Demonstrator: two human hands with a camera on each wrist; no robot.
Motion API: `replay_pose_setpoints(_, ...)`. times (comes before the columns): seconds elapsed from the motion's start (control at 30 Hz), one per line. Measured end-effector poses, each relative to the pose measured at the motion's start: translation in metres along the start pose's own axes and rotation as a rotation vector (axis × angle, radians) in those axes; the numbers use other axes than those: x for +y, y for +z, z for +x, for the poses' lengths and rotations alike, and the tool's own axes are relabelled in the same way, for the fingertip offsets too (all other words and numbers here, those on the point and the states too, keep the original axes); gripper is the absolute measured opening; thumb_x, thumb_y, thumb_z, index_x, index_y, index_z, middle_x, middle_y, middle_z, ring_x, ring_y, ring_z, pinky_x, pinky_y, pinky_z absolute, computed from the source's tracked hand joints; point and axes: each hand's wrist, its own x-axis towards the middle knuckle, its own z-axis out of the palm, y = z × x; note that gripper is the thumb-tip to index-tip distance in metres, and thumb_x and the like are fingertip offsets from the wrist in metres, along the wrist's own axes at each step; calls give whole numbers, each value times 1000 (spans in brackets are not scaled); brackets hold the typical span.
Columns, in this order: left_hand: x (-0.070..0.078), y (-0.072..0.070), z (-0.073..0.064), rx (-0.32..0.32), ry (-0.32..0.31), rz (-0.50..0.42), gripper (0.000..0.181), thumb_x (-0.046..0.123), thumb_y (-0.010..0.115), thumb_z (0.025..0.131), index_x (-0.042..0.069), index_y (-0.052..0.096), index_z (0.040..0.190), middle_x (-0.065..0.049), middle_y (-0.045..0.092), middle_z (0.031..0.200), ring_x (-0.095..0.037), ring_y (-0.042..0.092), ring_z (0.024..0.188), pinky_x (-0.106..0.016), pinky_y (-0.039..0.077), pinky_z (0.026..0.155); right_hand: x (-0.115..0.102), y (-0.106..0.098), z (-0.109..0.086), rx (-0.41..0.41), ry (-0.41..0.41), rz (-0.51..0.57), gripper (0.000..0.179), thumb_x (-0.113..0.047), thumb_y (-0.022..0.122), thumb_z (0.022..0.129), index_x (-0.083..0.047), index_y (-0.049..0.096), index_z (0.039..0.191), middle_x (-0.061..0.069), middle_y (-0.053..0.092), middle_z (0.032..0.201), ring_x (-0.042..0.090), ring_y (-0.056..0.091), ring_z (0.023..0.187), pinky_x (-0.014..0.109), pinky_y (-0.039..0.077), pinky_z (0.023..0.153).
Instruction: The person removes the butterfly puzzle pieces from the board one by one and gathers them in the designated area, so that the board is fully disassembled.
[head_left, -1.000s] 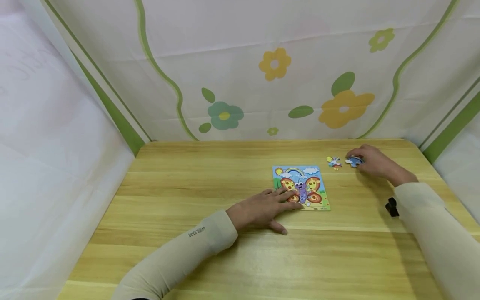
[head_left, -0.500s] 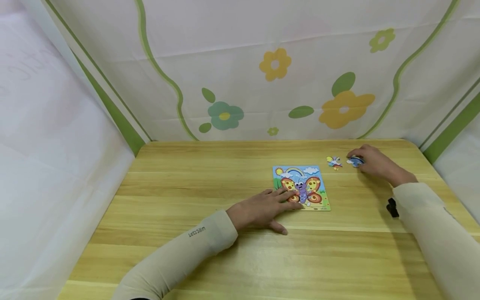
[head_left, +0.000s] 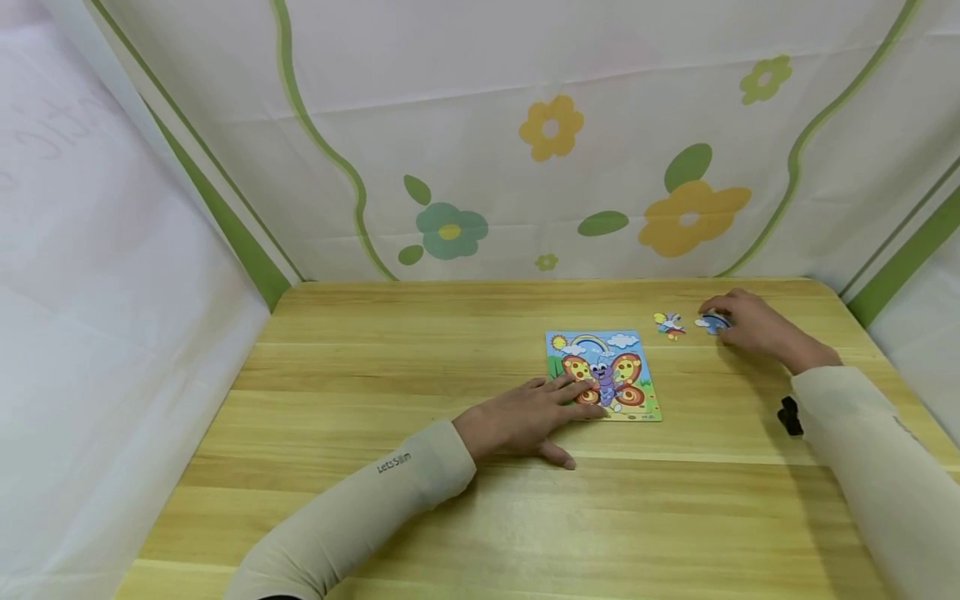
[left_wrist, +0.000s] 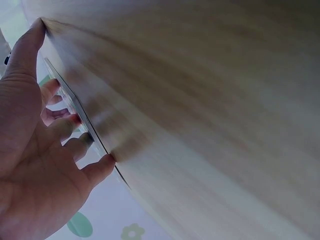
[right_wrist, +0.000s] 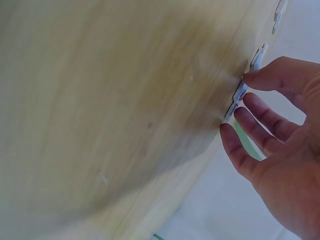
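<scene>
A square butterfly jigsaw puzzle [head_left: 630, 367] lies face up on the wooden table. My left hand [head_left: 517, 417] is spread flat, its fingers resting on the puzzle's lower left part and its thumb on the table. In the left wrist view the left hand's fingertips [left_wrist: 107, 162] reach over the puzzle's edge. Farther right, my right hand [head_left: 753, 325] pinches a blue rainbow puzzle piece [head_left: 711, 323] between thumb and curled fingers, low at the tabletop. That piece [right_wrist: 242, 87] appears edge-on in the right wrist view. Just left of it lies another loose puzzle piece [head_left: 669, 325], colourful with a yellow patch.
The wooden table [head_left: 360, 367] has its back edge against a white curtain [head_left: 480, 158] printed with flowers. More white cloth [head_left: 97, 333] hangs on the left side. A small black object [head_left: 790, 415] shows beside the right sleeve [head_left: 862, 433].
My right hand has slid very slightly to the right, and the rainbow puzzle piece with it. The left hand and the butterfly puzzle stay where they were.
</scene>
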Motion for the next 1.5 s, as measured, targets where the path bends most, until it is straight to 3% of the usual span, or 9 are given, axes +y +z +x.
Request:
replay_pose_setpoints(0.27, 0, 0, 0, 2, 0, 5, 82, 64, 58, 98, 36, 24, 168, 0, 14, 178, -24, 12, 165, -48, 26, 130, 0, -1, -1, 4, -5, 1, 38, 10, 63, 87, 11, 67, 124, 37, 62, 118, 47, 60, 105, 61, 51, 86)
replay_pose_setpoints(1.0, 0, 0, 0, 6, 7, 7, 83, 64, 58, 98, 36, 24, 168, -1, 15, 178, -25, 13, 165, -49, 28, 129, -6, -2, -1, 0, 5, 6, 43, 12, 57, 85, 12, 64, 127, 40, 59, 122, 52, 58, 111, 68, 49, 91)
replay_pose_setpoints(1.27, 1, 0, 0, 9, 2, 14, 83, 65, 58, 98, 36, 24, 168, -1, 15, 178, -25, 13, 165, -48, 28, 130, -31, -6, 3, -2, -4, 34, 45, 12, 57, 89, 12, 60, 133, 41, 52, 136, 60, 46, 128, 73, 42, 103)
replay_pose_setpoints(1.5, 1, -2, -1, 7, -5, 12, 83, 65, 59, 97, 36, 25, 167, -1, 15, 178, -25, 14, 165, -48, 28, 129, -64, 0, 11, 5, -69, 65, 42, 6, 66, 92, 10, 63, 133, 37, 59, 134, 56, 50, 128, 71, 44, 103)
